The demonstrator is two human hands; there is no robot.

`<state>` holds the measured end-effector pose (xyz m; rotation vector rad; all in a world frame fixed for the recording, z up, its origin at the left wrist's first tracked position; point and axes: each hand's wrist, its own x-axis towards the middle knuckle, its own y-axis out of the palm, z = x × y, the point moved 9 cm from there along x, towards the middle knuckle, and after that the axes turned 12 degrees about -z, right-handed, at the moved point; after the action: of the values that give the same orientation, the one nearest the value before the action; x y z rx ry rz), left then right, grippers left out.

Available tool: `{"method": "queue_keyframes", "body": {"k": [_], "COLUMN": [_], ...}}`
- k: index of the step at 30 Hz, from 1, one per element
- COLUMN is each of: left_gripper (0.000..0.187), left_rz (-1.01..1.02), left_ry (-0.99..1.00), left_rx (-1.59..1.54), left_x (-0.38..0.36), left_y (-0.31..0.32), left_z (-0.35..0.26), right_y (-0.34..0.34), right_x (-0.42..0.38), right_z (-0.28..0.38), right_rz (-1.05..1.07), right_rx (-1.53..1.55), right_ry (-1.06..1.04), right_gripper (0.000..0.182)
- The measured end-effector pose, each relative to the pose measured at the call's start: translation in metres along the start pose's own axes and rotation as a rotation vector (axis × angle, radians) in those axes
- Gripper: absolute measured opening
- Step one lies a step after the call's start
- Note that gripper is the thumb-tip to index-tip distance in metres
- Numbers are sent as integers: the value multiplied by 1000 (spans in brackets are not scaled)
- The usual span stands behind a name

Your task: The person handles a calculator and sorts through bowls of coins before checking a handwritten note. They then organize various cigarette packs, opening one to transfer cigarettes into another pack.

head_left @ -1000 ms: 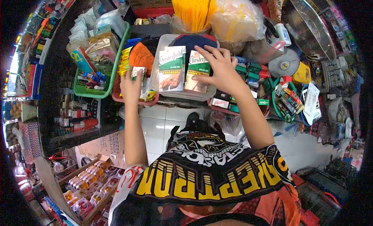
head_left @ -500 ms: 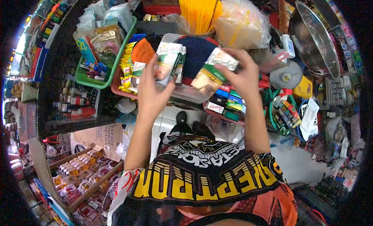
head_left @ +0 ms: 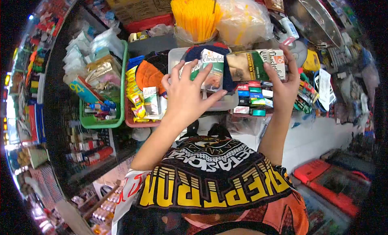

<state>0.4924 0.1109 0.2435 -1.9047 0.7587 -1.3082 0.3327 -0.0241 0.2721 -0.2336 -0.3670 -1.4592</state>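
Observation:
My left hand is curled over Chesterfield cigarette packs, its fingers spread across their fronts and its thumb along the lower edge. At least two packs seem to be under it; the fingers partly hide one. To the right, my right hand grips the end of another Chesterfield cigarette pack between thumb and fingers, tilted on its side. Behind the packs sits a clear plastic tub with dark blue cloth in it. A further Chesterfield pack stands in the reddish basket at left.
A green basket of plastic bags and sachets stands at left. Yellow sticks and a bulging clear bag are at the back. Below my right hand, several small coloured packs lie in rows. A red case is at lower right.
My right hand has moved right and turned its pack more sideways. The left hand has shifted right and lower with its packs, fingers now spread over their fronts. The camera view has shifted.

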Motion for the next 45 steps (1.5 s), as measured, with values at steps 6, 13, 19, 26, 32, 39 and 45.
{"method": "queue_keyframes", "body": {"k": [6,13,19,26,32,39,45], "left_gripper": [93,71,74,83,92,68,82], "left_rz": [-140,-249,-352,-410,-579,-142,-471], "left_ry": [113,-19,17,-446,-591,-636,-476], "left_rx": [-272,-541,-724,-692,-661,-649,-639], "left_x": [19,12,2,-16,-37,-45,-30], "left_y": [-47,-51,-55,-59,-71,-24,-44], "left_z": [-27,-9,-10,28,81,69,58], "right_y": [40,70,74,75,90,121,115], "right_x": [-28,-35,-51,-50,-42,-36,-30], "right_z": [12,22,38,15,-23,-54,-49], "right_rz": [147,466,645,728,728,914,900], "right_rx": [0,357,497,354,-381,-795,-752], "right_ry": [91,330,403,328,-221,-414,-353], "right_gripper": [46,30,34,44,63,96,94]}}
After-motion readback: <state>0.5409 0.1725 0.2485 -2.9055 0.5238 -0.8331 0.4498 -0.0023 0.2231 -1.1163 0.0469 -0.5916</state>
